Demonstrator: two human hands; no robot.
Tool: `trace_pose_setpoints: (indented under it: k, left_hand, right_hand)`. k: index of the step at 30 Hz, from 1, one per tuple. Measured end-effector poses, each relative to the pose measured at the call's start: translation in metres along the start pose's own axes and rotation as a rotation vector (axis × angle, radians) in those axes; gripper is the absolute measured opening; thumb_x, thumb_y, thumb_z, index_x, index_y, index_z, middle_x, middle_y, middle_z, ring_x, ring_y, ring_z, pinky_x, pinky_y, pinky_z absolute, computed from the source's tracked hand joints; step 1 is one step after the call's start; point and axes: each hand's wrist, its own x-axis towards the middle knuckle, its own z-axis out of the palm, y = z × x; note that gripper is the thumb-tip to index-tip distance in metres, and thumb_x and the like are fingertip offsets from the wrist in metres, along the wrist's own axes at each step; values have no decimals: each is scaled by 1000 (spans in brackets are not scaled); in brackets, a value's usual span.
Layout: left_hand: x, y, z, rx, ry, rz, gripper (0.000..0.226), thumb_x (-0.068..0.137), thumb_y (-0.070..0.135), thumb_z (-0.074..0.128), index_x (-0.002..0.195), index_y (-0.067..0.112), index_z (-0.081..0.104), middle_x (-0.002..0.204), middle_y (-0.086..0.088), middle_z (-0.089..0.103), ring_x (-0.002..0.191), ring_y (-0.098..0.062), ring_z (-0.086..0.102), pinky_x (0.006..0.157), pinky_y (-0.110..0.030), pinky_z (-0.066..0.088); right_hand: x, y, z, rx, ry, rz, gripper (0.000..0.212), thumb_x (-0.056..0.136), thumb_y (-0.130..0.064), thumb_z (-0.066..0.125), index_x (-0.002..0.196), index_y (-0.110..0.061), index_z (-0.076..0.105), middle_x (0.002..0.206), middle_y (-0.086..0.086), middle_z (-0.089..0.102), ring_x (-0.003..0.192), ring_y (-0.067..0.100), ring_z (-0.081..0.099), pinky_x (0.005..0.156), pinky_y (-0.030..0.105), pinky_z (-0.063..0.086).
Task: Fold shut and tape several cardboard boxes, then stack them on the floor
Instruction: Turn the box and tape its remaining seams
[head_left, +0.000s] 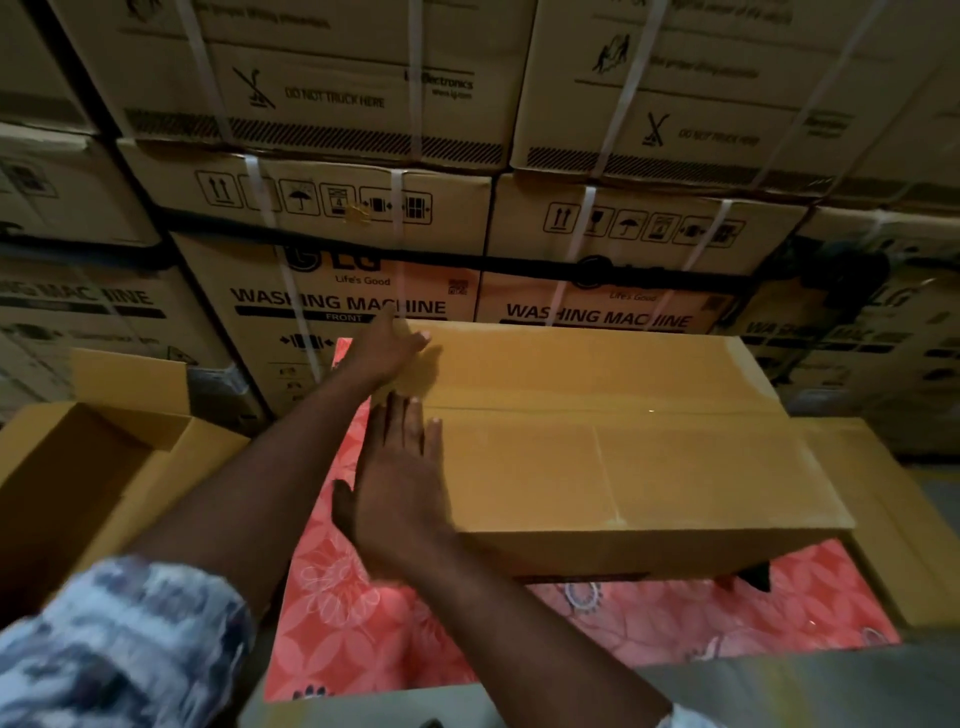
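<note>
1. Noted, nearest, a patterned sleeve (119, 649) on the left arm and a red flowered cloth (363, 623) under the work.
2. Found the right hand (400, 483) palm down with straight fingers, laid flat on the near flap at the left end of the box (649, 467).
3. Found the left hand (387, 353) beyond it with fingers extended, touching the far flap by the far left corner. Saw the two hands apart and gripping nothing.
4. Placed the box on the cloth in the middle of the view, with its top flaps folded down to a seam (571, 408). Could not tell whether tape already ran along it.
5. Judged the step as pressing the flaps shut. Expected the next move to call for tape along the seam while holding the flaps level. Saw no tape roll.
6. Marked an open box (78, 467) just beside the cloth on the left and loose cardboard (883, 519) against the box on the right.
7. Marked washing machine cartons (337, 306) close behind. Judged free room for lifting only toward the near side, over the grey floor (779, 686).
</note>
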Motion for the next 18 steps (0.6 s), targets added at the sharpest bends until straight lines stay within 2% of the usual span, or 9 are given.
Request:
trace_pose_setpoints:
  k: [1,4,7,11,15,18]
  left_hand:
    - [5,3,3,30,26,7,68,99,33,64,156,17,31,156,-15,39,136,-35,45,103,-42,42]
    - [16,-14,4,12,137,48,49,96,31,66,140,16,51,144,-13,52,128,-33,52,97,-37,45]
    - [11,-37,-2,-60,196,41,35,96,32,66,129,22,60,137,-10,57,122,-31,55,100,-51,50]
    - [-19,-69,-24,-125,291,9,35,98,36,62,132,27,58,129,-2,55,117,-26,53,98,-51,48]
    - [-56,-100,-50,-176,507,-90,37,95,37,66,130,25,61,134,-9,60,119,-32,58,96,-52,50]
    - [-93,-105,-49,-237,612,-104,38,96,27,67,131,14,61,134,-16,60,116,-31,58,94,-41,47]
  right_hand:
    - [0,1,-2,11,-6,-3,100,91,-48,54,159,0,-2,167,24,1,155,39,-3,123,59,4]
    - [0,-1,-5,8,-45,-1,103,88,-43,59,159,3,-1,167,23,0,155,38,-1,123,58,2]
    - [-9,-6,-6,25,-81,-30,105,87,-42,61,159,2,-1,167,23,-3,155,38,-4,123,59,0]
    - [-25,-6,-7,76,-134,-179,101,88,-36,62,160,-2,0,168,19,-7,155,34,-10,124,54,-8]
    - [-33,2,-3,97,-166,-399,92,87,-35,63,159,-4,14,169,15,4,156,29,-1,126,51,1]
    - [-45,23,1,70,-149,-541,90,85,-36,66,157,-5,22,169,12,12,155,26,7,126,48,7]
